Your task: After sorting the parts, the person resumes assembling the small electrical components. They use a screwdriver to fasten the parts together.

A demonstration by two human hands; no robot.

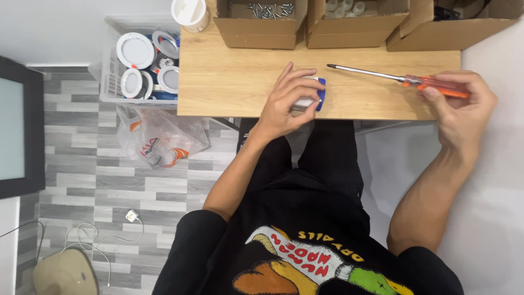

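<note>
Near the front edge of the light wooden tabletop, the left hand curls its fingers around a small white-and-blue plastic part. Toward the right front corner, the right hand pinches the orange handle of a long steel-shafted screwdriver. It lies almost level along the tabletop's length, tip pointing left.

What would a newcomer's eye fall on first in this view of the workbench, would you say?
Most striking is the orange-handled screwdriver, held in the right hand with its shaft lying over the wooden table. At the table's near edge the left hand grips a small white and blue part. Left of the table, a basket holds round white lamps.
</note>
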